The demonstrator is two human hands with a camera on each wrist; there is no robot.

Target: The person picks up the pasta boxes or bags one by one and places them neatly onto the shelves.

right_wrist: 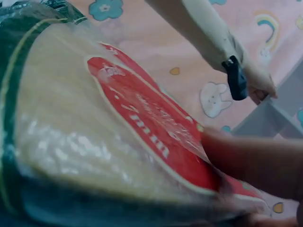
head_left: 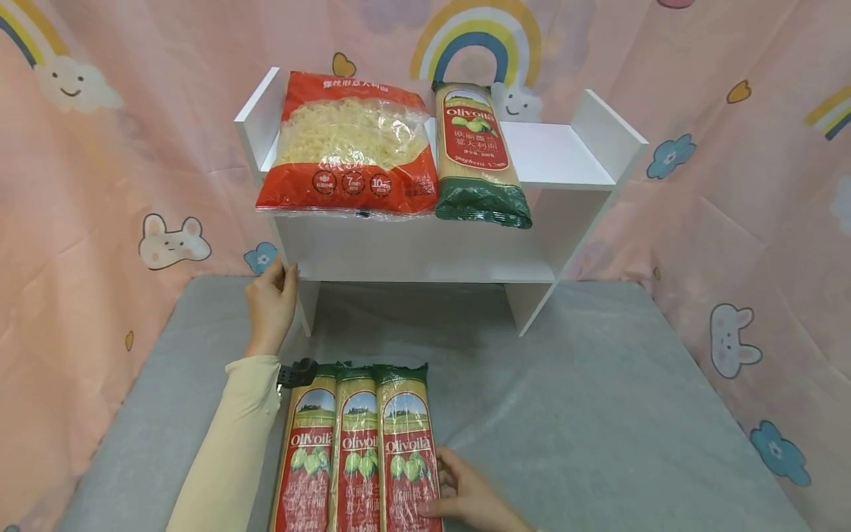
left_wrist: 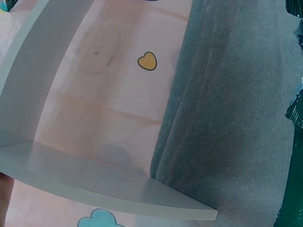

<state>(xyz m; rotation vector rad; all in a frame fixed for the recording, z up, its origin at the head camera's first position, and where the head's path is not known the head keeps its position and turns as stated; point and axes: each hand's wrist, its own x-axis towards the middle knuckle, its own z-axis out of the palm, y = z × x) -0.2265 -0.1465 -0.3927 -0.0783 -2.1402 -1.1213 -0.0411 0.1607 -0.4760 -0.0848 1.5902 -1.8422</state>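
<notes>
Three packs of spaghetti lie side by side on the grey cloth in the head view. My right hand (head_left: pixel 468 493) grips the rightmost spaghetti pack (head_left: pixel 407 443) by its right edge, thumb on top and fingers curled at the side. That pack fills much of the right wrist view, its clear wrapper (right_wrist: pixel 71 132) close to the camera. My left hand (head_left: pixel 271 299) pinches the left side panel of a white shelf (head_left: pixel 425 255) near its lower board. The right wrist view also shows the left hand (right_wrist: pixel 260 85) at the shelf's edge; the left wrist view shows mostly shelf boards (left_wrist: pixel 94 175).
On the shelf's upper board lie a red bag of spiral pasta (head_left: pixel 352 148) and another spaghetti pack (head_left: pixel 479 151), both overhanging its front edge. Grey cloth (head_left: pixel 585 414) covers the surface below. A pink patterned curtain (head_left: pixel 731 222) hangs behind and at both sides.
</notes>
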